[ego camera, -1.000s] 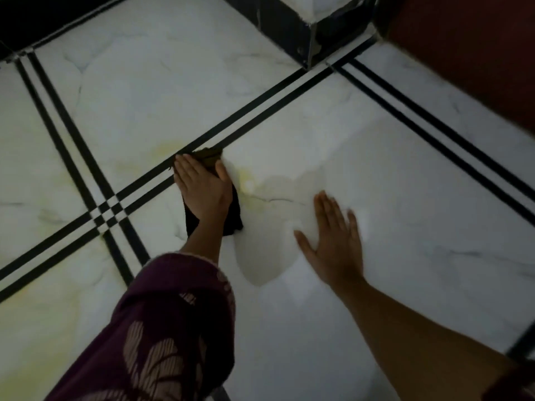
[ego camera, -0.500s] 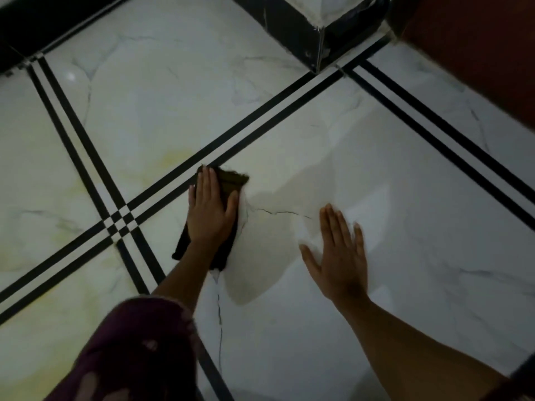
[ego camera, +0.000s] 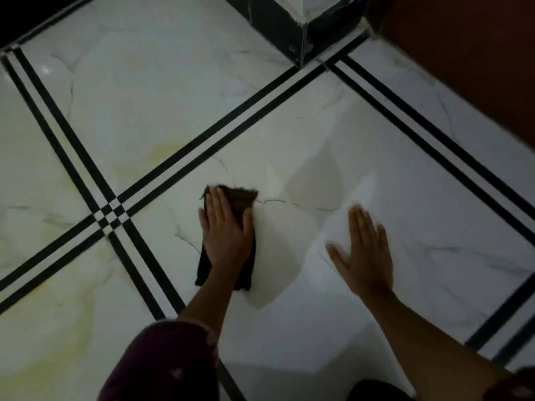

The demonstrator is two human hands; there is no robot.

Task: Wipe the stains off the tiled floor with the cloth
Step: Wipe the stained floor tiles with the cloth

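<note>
Nearest the camera, one maroon patterned sleeve covers the left forearm, while the right forearm is bare; a dark shape at the bottom edge is cut off and too dim to identify. Two hands are on the tiled floor. The left hand lies flat on the single dark cloth, fingers straight and together, pressing it down rather than curling round it. The hand hides the cloth's middle, so only its top edge and two lower ends show. The right hand is beside it but apart, palm flat on the bare white tile with the fingers straight and slightly spread, holding nothing; its outline is blurred. The cloth sits on the large white tile just right of where two pairs of black lines cross; four such pairs are visible in all. At least two yellowish stains show, one just beyond the lines up and left of the cloth, another on the near-left tile, their edges faint. Farthest away stand one dark pillar corner, cut off at the top, and a red-brown surface.
</note>
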